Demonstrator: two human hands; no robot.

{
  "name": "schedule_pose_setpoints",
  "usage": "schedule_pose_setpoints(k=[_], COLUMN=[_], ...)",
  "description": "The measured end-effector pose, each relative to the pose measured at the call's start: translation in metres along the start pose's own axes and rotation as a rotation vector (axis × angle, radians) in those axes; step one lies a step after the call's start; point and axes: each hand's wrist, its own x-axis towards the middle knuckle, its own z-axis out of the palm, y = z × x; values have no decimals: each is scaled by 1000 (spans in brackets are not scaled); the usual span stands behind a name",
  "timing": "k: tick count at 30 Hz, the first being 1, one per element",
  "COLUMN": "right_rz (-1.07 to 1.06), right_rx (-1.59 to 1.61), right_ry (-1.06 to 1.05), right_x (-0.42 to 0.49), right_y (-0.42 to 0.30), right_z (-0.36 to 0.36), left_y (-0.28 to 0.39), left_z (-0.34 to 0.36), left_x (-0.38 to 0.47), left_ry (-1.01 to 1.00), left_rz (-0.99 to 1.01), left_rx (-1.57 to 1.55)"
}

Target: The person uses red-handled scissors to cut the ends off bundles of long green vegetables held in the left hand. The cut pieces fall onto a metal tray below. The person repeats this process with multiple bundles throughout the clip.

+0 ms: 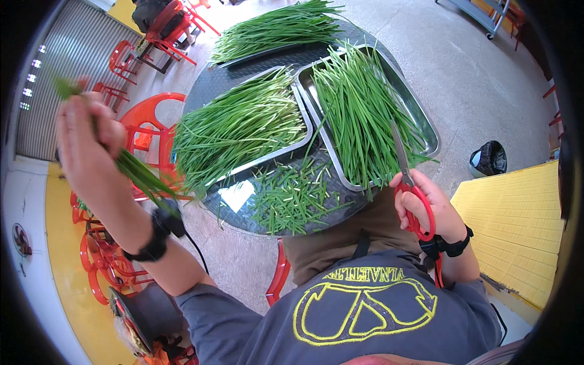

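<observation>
My left hand, raised left of the round table, grips a bunch of green chives; hand and stalks are blurred. In my right hand are red-handled scissors, blades pointing away from me over the edge of the right metal tray. That tray holds long chives. The left metal tray is heaped with more chives, their pale ends toward the right. Short cut pieces lie scattered on the table near my lap. Whether the scissor blades are closed is hard to tell.
A third tray of chives stands at the table's far side. Red plastic chairs are to the left, with a seated person farther back. A bin with a black bag stands on the floor at right, near a yellow surface.
</observation>
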Motion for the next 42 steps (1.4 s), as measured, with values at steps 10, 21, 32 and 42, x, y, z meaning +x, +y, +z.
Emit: schedule_pose_setpoints(k=[10,21,32,42], right_rz=[-16,-252,-380,-400], right_rx=[1,223,140,100], right_ry=[-121,-40,54,14], right_x=[30,67,77,78], right_y=[4,11,1,-10], right_z=[54,84,97,99], left_y=[-51,-76,-82,-80], left_z=[41,66,60,51], left_x=[-167,-233,-234,-232], left_ry=[-434,-578,-624,-520], left_rz=[-872,-1091,-1109,-1114], left_rx=[-400,-579,-624,-607])
